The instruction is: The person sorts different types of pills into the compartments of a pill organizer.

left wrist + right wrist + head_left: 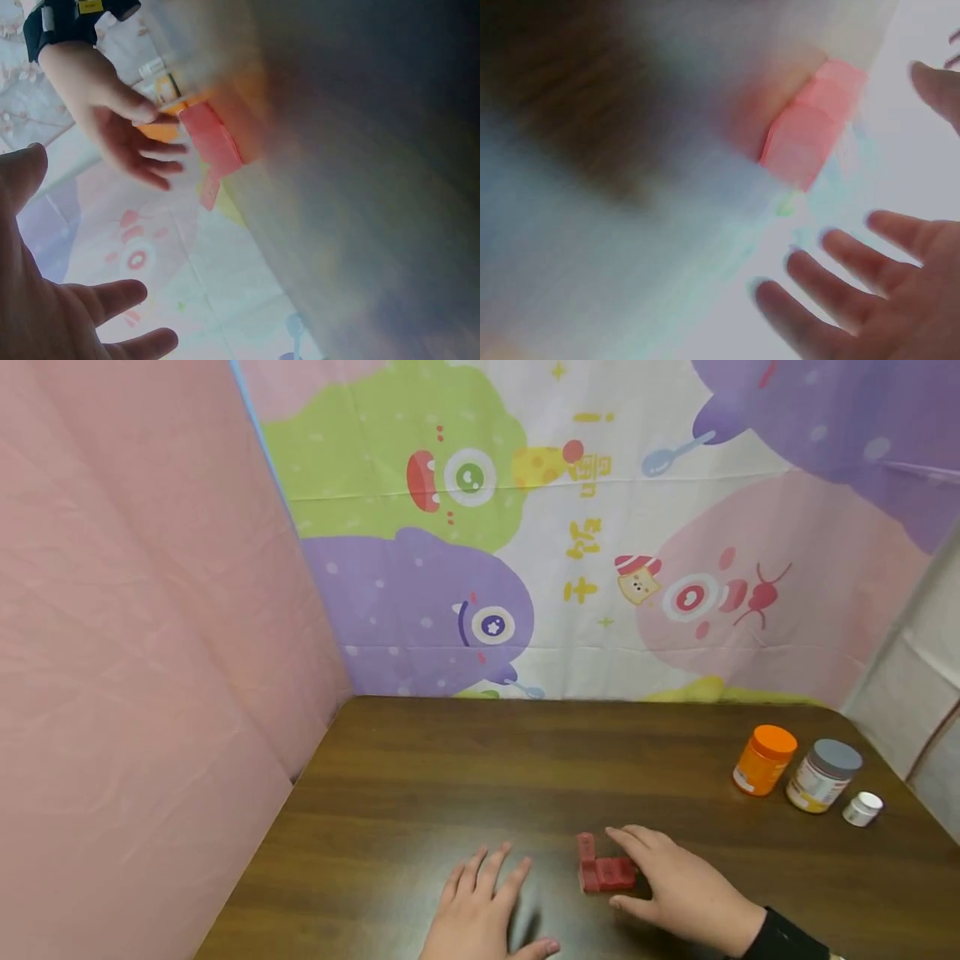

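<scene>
A small red pill box (609, 874) lies on the wooden table, one lid (587, 845) flipped up at its left end. My right hand (684, 883) is just right of it, fingers and thumb spread around that end. In the right wrist view the same pill box (814, 124) shows beyond the spread fingers (847, 259). Left of the box, my left hand (474, 917) is low over the table with its fingers apart and nothing in them. The left wrist view has the pill box (212, 140) beside the right hand, the raised lid pointing away.
At the table's right side stand an orange jar (765, 762), a grey-lidded jar (823, 777) and a small white bottle (862, 808). A cartoon-printed cloth (420, 602) hangs behind the table (465, 752), and a pink cloth (150, 652) hangs on the left.
</scene>
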The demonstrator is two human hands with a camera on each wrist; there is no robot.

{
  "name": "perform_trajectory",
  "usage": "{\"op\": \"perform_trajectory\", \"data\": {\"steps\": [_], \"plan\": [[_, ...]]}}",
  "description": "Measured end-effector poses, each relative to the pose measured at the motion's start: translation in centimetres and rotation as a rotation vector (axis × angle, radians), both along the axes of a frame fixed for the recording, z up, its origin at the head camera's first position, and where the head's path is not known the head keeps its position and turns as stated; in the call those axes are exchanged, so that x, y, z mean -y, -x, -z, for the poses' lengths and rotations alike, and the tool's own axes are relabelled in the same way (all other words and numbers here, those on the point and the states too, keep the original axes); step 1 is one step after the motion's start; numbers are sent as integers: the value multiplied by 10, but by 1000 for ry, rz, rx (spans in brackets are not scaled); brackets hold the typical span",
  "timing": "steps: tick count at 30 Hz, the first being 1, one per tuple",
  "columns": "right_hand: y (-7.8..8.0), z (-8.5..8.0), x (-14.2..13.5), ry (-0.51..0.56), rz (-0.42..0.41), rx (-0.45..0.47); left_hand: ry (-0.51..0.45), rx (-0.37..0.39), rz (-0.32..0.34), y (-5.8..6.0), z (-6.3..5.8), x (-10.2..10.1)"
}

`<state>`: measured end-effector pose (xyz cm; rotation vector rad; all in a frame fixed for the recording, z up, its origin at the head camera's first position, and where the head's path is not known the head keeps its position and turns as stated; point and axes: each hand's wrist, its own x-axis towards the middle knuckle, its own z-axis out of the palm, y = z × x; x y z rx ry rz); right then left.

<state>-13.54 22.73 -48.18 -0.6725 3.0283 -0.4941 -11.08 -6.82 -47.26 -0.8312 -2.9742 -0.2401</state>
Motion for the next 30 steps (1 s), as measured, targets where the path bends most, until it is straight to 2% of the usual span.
{"op": "perform_trajectory", "data": {"steps": [4,11,17,21,25,30], "plan": [[-1,-5,-24,43,98,-154,-9,-11,-16,-1,2,4],[14,-17,-78,41,280,-220,-32,-28,-20,0,8,12],[36,-25,-116,-7,324,-325,-35,-16,-19,0,8,16],[56,-37,-142,-43,347,-398,-27,-13,-22,-1,8,19],[74,-48,-163,-96,390,-371,-31,-22,-26,-3,8,21],[87,-49,-176,-174,406,-221,-30,-26,-30,-6,9,24]]}}
